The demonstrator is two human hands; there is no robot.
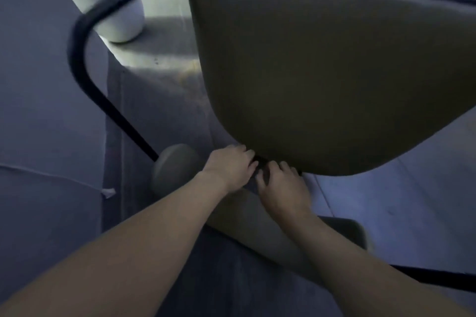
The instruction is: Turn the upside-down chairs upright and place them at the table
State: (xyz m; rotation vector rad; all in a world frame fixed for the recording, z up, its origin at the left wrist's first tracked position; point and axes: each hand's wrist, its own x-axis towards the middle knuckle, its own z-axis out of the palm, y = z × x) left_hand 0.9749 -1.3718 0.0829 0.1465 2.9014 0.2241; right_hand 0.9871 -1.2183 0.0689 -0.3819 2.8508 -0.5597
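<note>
Mid-task, by the look of it. Chair (322, 72) lifted and tilted, filling the far right of the view, dark frame tube (85, 80) looping out to the left. Left hand (231, 167) and right hand (283, 188) side by side at the near edge of the seat, fingers (247, 154) curled shut on the rim there. Not yet set down on its legs; worktop possibly the pale surface at the far right, too dim to tell. Second grey seat (342, 231) low at the near right, attitude unclear.
</note>
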